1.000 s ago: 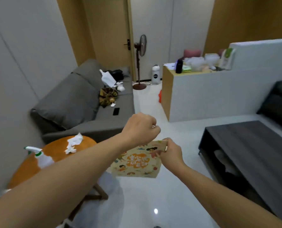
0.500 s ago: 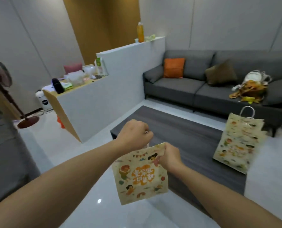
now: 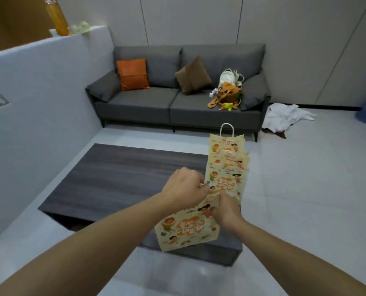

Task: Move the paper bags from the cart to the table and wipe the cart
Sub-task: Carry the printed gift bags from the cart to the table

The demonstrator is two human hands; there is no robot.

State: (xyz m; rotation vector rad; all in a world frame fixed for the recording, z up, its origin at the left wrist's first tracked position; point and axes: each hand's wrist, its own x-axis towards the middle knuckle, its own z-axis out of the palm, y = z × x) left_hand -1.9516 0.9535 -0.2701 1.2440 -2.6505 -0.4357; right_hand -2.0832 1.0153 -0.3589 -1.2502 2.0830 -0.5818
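Swung further right since the previous frame, the view is now centred on the dark worktop (image 3: 118,178) and grey sofa (image 3: 177,82). At left, the left hand (image 3: 184,186) is seen fisted over the top edge of a printed paper bag (image 3: 188,229), its handle apparently gripped. The same bag's upper corner is pinched by the right hand (image 3: 227,210). Beyond, more paper bags (image 3: 227,167) are stood on the worktop's right end.
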